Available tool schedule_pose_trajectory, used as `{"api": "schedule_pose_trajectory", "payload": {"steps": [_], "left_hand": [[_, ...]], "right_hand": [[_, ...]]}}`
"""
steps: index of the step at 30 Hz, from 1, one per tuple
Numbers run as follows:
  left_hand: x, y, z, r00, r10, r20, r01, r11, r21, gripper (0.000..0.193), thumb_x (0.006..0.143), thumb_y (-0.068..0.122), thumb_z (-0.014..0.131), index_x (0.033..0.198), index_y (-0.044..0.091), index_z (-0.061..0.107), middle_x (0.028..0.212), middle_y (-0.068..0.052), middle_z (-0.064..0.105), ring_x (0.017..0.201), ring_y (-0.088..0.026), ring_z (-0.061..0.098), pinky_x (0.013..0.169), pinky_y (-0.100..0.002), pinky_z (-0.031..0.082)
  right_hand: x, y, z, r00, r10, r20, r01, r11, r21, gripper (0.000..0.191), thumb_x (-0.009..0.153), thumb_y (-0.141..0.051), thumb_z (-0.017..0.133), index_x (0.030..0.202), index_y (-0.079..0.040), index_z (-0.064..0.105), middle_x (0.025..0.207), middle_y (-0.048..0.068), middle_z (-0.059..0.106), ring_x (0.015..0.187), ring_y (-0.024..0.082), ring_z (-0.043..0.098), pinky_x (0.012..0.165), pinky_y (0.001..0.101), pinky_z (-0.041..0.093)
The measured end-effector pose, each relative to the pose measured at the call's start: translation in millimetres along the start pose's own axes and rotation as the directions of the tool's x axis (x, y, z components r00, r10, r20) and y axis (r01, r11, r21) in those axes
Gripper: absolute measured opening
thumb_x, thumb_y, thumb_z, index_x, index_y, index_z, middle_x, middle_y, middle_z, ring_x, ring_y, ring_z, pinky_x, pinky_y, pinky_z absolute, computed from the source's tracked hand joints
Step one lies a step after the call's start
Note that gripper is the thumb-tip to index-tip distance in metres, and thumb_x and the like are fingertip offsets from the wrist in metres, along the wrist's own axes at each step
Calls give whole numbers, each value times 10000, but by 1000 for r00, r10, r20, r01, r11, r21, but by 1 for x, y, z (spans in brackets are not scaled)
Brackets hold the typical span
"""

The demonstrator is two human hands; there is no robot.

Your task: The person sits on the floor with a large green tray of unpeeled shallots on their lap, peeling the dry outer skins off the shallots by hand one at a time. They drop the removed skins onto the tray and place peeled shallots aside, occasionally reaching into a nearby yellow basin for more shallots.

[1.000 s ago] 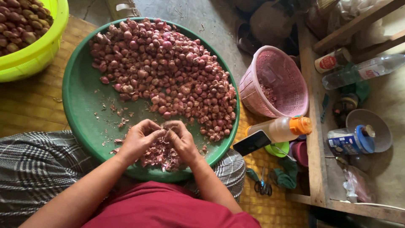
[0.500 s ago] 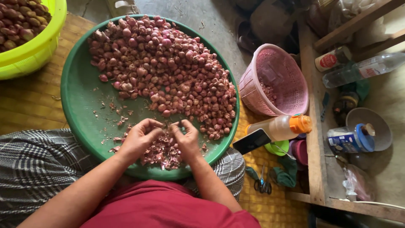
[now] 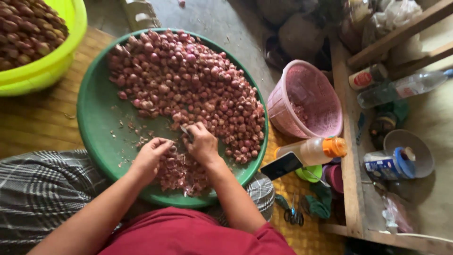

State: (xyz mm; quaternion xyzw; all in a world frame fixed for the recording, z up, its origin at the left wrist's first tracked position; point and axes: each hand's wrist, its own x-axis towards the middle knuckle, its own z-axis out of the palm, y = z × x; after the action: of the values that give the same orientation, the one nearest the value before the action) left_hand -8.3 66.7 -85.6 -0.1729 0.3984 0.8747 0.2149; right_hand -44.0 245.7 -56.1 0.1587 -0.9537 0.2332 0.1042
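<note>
Person is sitting over a big green tray (image 3: pixel 96 118), w/ both hands working at its near side. The left hand (image 3: pixel 152 153) is curling its fingers closed around one small shallot (image 3: pixel 172 149), pinching it just above the heap of peels (image 3: pixel 181 172) that's lying at the tray's near edge. The right hand (image 3: pixel 204 144) is gripping a small knife (image 3: pixel 186 132), fingers wrapped tight, blade tip poking out toward the tray's centre; it's nearly touching the left hand.

Handling, as a judgement: the shallot is looking light, firm & round, w/ dry papery skin that's prob. slippery once it's flaking, so it's wanting a fingertip pinch across the middle, ends left free for the blade. Can't tell how far the skin is off, as the fingers are hiding most of it.

The shallot pile (image 3: pixel 188 85) is filling the far & right half of the tray. A yellow-green basin (image 3: pixel 56 61) w/ more shallots is sitting left of the tray; a pink basket (image 3: pixel 321 118) is standing right of it, and a bottle w/ orange cap (image 3: pixel 314 150) plus a dark phone (image 3: pixel 281 165) are lying near the tray's right rim.

Vs. half a sec ago: hands are sitting slightly further toward the pile & the right hand is reaching forward past the left, where they were level before. Tray is also showing further right in view, so the head is shifting a bit.
</note>
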Motion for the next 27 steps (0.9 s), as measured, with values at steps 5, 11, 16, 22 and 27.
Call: {"api": "schedule_pose_trajectory", "payload": {"steps": [5,11,16,22,27], "left_hand": [[3,-6,12,978,196,65,-206,920,333,243,957,135,669,1179,36,688,997,-64,714,894,-130,654,776,-278,546],[11,-7,23,959,279,57,-277,865,418,244,938,126,682,1159,26,710,995,-72,734,907,-142,663,804,-275,549],[8,4,22,966,258,16,-247,900,360,236,941,119,678,1155,24,709,1001,-96,744,909,-159,673,806,-300,556],[6,6,33,997,60,38,-57,996,-68,237,956,115,593,1168,25,651,970,-119,731,854,-220,708,751,-379,600],[3,7,34,991,83,109,-73,993,-94,237,954,105,618,1156,-8,668,945,-118,735,797,-180,705,697,-331,592]], "right_hand": [[-11,12,2,999,31,-18,-27,974,226,332,827,-208,797,1137,-161,689,1100,76,707,961,300,729,796,405,596],[-7,10,3,998,60,19,-60,998,-15,321,816,-204,820,1108,-146,699,1070,125,702,930,328,702,763,414,564],[-1,2,3,976,209,58,-210,842,497,264,869,-207,785,1086,-75,712,967,86,739,873,164,712,791,303,575],[-16,-9,-4,924,286,253,-358,414,837,165,915,-142,750,1035,-48,685,950,-7,690,860,68,625,769,240,536],[-18,-3,-12,909,265,321,-404,370,837,149,971,-128,764,1020,-41,652,844,18,628,711,82,531,599,234,425]]}}
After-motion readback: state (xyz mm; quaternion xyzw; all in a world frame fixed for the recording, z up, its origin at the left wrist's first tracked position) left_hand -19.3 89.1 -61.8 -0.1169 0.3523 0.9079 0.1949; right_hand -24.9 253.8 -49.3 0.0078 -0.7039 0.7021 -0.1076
